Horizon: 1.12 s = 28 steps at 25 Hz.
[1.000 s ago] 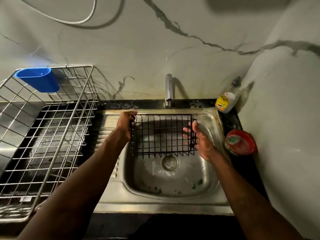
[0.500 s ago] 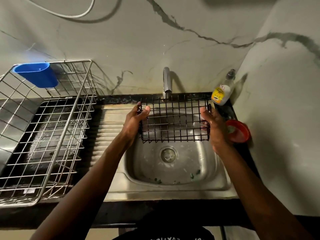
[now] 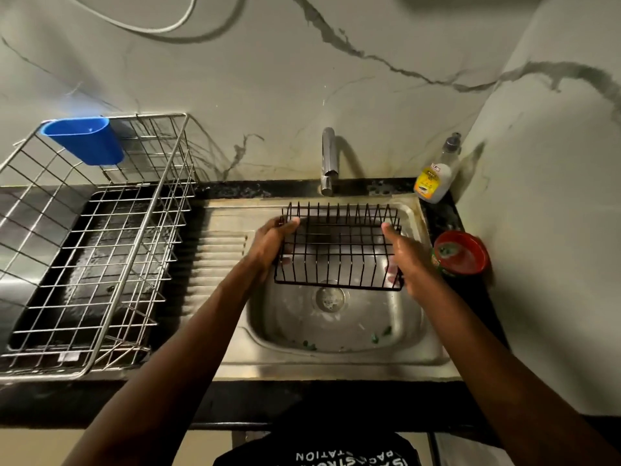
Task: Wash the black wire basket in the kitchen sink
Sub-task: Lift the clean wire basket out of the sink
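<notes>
The black wire basket (image 3: pixel 339 250) is held in the air over the steel sink (image 3: pixel 339 351), below the tap (image 3: pixel 328 159). My left hand (image 3: pixel 268 245) grips its left end, thumb on the top rim and fingers underneath. My right hand (image 3: pixel 405 260) grips the right end the same way. The basket is tipped so that its open side faces me and upward. No water runs from the tap.
A large steel dish rack (image 3: pixel 97 250) with a blue cup holder (image 3: pixel 84 139) stands on the counter at left. A dish soap bottle (image 3: pixel 435 176) and a red bowl (image 3: pixel 462 252) sit right of the sink. Green scraps lie in the sink bottom near the drain (image 3: pixel 329 297).
The basket has been turned in both hands: it stood upright with its side facing me, and now lies tilted flatter and slightly lower over the sink. Both hands kept their hold.
</notes>
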Each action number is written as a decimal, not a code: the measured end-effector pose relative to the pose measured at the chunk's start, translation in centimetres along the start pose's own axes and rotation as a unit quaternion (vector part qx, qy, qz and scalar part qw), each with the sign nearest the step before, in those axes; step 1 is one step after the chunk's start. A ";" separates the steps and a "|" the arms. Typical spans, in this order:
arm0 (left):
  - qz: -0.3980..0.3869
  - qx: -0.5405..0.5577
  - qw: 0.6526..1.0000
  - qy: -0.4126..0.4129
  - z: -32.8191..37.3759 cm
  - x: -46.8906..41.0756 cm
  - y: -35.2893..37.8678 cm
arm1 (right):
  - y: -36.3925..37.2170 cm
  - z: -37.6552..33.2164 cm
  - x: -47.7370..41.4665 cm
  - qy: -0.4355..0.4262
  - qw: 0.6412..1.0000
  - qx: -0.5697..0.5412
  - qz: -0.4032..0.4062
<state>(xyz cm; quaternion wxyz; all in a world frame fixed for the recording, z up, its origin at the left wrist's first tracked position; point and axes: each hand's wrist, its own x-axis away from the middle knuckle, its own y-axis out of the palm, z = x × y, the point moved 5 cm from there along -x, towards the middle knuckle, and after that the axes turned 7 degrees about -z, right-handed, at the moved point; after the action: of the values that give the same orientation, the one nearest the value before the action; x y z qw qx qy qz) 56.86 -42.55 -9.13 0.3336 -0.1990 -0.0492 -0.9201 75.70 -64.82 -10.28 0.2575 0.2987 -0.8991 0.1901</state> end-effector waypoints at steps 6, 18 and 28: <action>0.032 0.002 0.999 0.002 -2.1 -0.1 -0.7 | 1.0 0.3 0.3 -0.131 0.987 0.013 0.090; 0.058 -0.029 0.990 0.127 3.4 4.6 -2.0 | 1.5 -4.6 6.3 -0.264 0.957 0.062 0.105; -0.017 -0.029 0.952 -0.305 -9.7 2.7 -1.0 | 3.3 4.5 2.4 0.103 0.984 0.140 -0.033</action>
<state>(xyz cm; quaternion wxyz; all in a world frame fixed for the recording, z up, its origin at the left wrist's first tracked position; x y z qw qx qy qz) 51.13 -45.52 -16.93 0.2815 -0.4786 -0.1249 -0.8222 70.37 -65.65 -13.10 0.3108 0.3401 -0.8217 0.3354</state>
